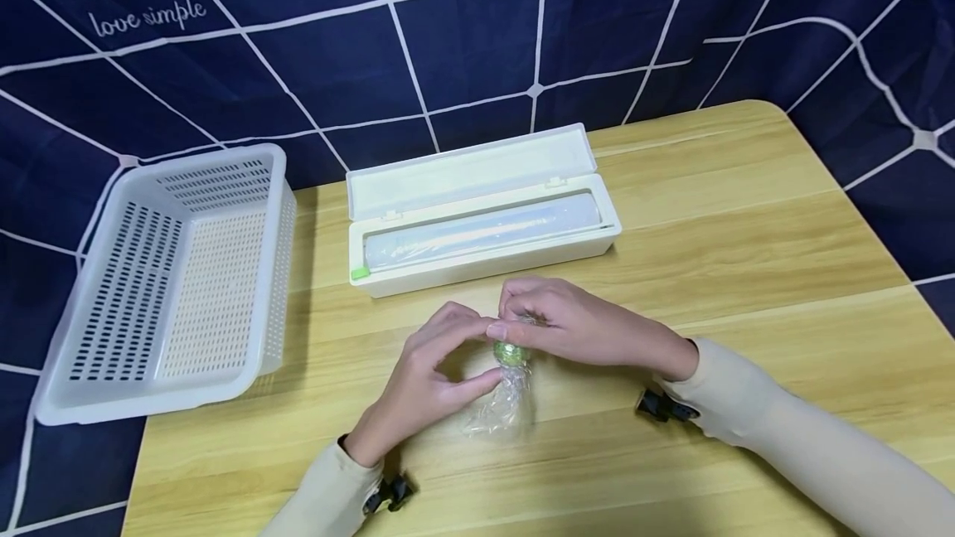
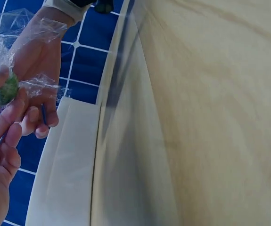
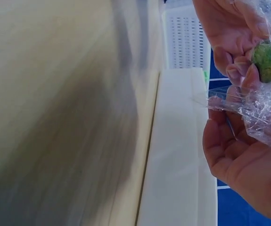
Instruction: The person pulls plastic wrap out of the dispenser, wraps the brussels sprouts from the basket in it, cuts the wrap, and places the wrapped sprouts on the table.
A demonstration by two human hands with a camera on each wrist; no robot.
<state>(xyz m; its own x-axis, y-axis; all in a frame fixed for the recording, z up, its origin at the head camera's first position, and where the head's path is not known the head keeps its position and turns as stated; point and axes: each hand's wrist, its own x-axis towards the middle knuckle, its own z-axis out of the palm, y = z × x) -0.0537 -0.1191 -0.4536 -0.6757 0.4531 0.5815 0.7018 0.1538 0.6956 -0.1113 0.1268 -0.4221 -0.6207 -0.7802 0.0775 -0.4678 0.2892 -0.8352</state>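
Note:
A small round green item [image 1: 511, 353], mottled and glossy under clear cling film [image 1: 507, 408], is held between both hands above the table. My left hand [image 1: 440, 359] pinches it, thumb and fingers at its sides. On its far side, my right hand [image 1: 563, 317] grips gathered film with curled fingers, its thumb close to the green item. The right wrist view shows the green item [image 3: 267, 61] at the left fingertips and twisted film [image 3: 262, 113] in the right fingers. In the left wrist view, loose film [image 2: 3, 52] spreads out around the green item [image 2: 5, 89].
Behind the hands, a white cling film box [image 1: 485, 259] stands with its lid [image 1: 477, 171] raised and a film roll [image 1: 485, 230] inside. A green slider [image 1: 361, 273] sits at its left corner. At the left is a white perforated basket [image 1: 272, 288]. Navy checked cloth [image 1: 462, 40] hangs behind.

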